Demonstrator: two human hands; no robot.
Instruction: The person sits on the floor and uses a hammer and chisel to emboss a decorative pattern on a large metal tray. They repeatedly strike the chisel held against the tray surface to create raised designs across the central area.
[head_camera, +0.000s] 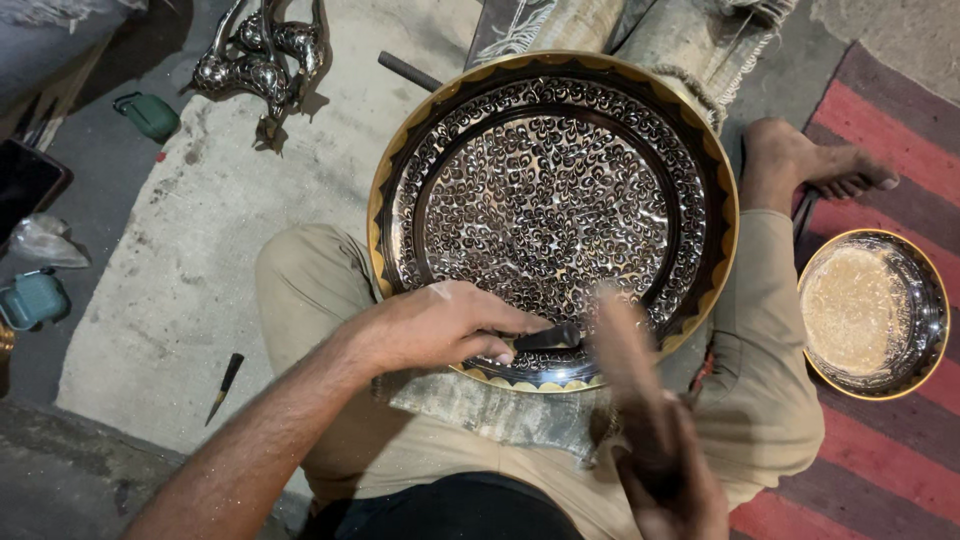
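My left hand (440, 325) grips a dark metal chisel (548, 338) on the engraved round brass tray's (550, 215) near rim; right hand (665, 465) clutches a blurred wooden mallet (622, 345).

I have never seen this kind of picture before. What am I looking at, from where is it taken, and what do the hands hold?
There is one picture, taken by a camera worn on a person's head, looking down at their own lap and hands. No machine is present. The person sits on the floor with a large round engraved metal tray resting on a cloth over their legs. The left hand presses a small dark chisel against the tray's near rim. The right hand grips a wooden mallet, blurred by motion. To the right, a smaller metal bowl lies on a striped rug. Another small tool lies on the grey mat at the left, and shiny metal pieces lie at the top.
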